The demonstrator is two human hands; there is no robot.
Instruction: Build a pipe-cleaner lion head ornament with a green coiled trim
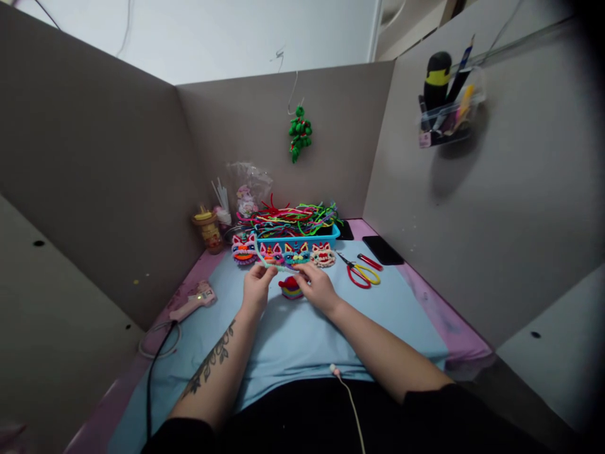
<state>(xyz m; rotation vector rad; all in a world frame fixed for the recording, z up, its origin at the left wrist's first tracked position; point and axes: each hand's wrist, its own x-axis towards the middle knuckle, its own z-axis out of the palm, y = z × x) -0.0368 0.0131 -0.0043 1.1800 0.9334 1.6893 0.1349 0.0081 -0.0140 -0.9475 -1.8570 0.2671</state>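
My left hand [258, 285] pinches a pale green-white pipe cleaner [261, 257], one end of which bends upward past the fingers. The same stem runs across to my right hand [317, 289], whose fingers are closed on its other part. Just below the hands, a small red piece with coloured stripes [292, 291] rests on the blue cloth [302, 340], partly behind my right fingers. Close behind stand several colourful horned animal heads, among them a pink one with an orange mouth [244, 250] and a cream one [323, 255].
A blue basket [297, 240] full of coloured pipe cleaners stands behind the heads. Scissors [362, 275], a red utility knife [370, 261] and a black phone [383, 250] lie right. A pink glue gun [193, 302] and a cup [208, 232] are left. Grey panels [283, 170] surround the table.
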